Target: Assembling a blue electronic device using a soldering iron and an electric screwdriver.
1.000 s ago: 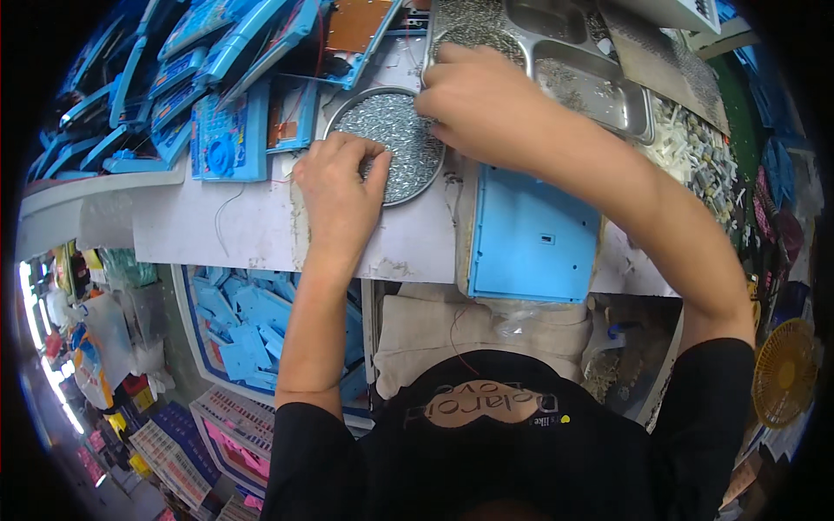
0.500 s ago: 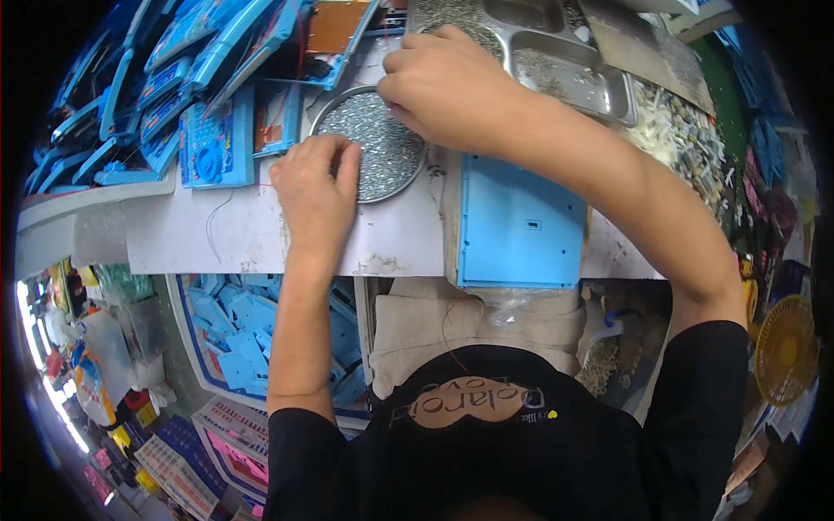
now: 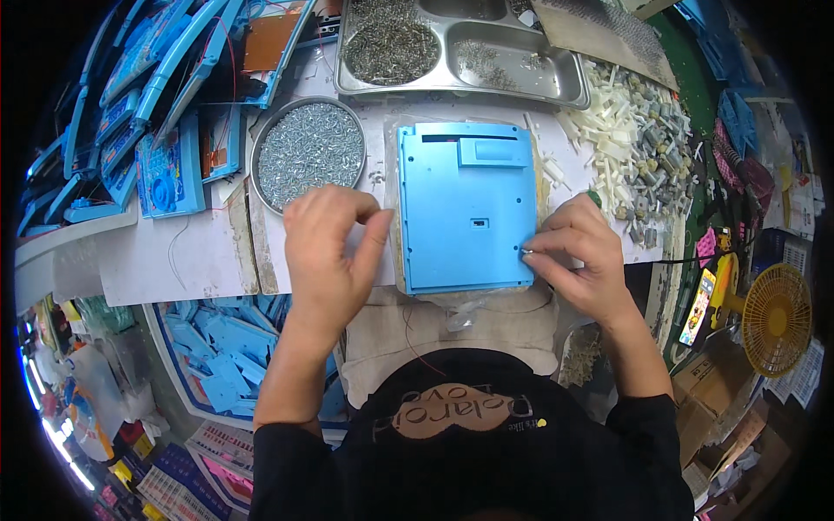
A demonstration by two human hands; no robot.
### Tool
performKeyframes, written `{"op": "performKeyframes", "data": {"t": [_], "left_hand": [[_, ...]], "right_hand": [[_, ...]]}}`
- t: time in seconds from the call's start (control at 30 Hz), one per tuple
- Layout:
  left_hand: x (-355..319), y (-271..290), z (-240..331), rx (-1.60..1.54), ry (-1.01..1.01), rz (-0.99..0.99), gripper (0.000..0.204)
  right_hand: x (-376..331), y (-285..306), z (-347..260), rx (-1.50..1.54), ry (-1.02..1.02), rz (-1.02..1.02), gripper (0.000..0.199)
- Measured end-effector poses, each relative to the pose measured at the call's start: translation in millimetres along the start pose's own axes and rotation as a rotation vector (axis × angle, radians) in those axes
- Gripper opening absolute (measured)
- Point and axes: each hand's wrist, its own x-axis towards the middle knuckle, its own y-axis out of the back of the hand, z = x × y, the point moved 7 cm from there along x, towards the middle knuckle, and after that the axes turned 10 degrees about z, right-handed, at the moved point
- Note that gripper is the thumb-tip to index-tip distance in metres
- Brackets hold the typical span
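A light blue plastic casing (image 3: pixel 452 204) lies flat on the work surface before me, with screw holes near its edges and a small slot in its middle. At the casing's right edge, my right hand (image 3: pixel 582 256) pinches a small screw (image 3: pixel 526 252) between thumb and forefinger, right by a hole. My left hand (image 3: pixel 330 247) is off the casing's left side, fingers curled and thumb tip close to the forefinger. Whatever it may hold is hidden. Just beyond that hand stands a round metal dish (image 3: pixel 254 169) full of small silvery screws (image 3: pixel 310 148).
A compartmented steel tray (image 3: pixel 446 65) with small metal parts sits at the back. White and grey plastic pieces (image 3: pixel 638 143) are heaped at the right. Blue casings (image 3: pixel 169 165) with wires pile up at the left. Below the table edge is a bin of blue parts (image 3: pixel 226 347).
My right hand has left the screw dish and come down to the casing's right edge with a screw. My left hand has moved off the dish's rim toward me. The whole view has shifted.
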Motion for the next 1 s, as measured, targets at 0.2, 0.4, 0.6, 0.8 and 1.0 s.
{"op": "performKeyframes", "data": {"t": [0.2, 0.4, 0.6, 0.8, 1.0], "left_hand": [[-6.2, -3.8, 15.2, -0.060, -0.051, -0.024, 0.012], [-10.3, -8.7, 20.0, -0.108, -0.025, -0.078, 0.014], [-14.5, -9.6, 13.7, -0.092, -0.011, -0.078, 0.014], [-19.2, -8.2, 9.0, -0.088, 0.000, -0.084, 0.014], [-16.1, -5.6, 35.6, -0.280, 0.024, -0.101, 0.014]], "right_hand": [[6.2, -5.6, -1.9, -0.053, 0.092, -0.024, 0.023], [9.1, -5.0, -10.6, -0.129, 0.114, -0.028, 0.024], [11.0, -4.9, -13.8, -0.176, 0.106, -0.040, 0.024], [6.9, -5.9, -9.1, -0.118, 0.086, -0.006, 0.025], [8.2, -3.6, -23.1, -0.040, 0.028, -0.073, 0.024]]}}
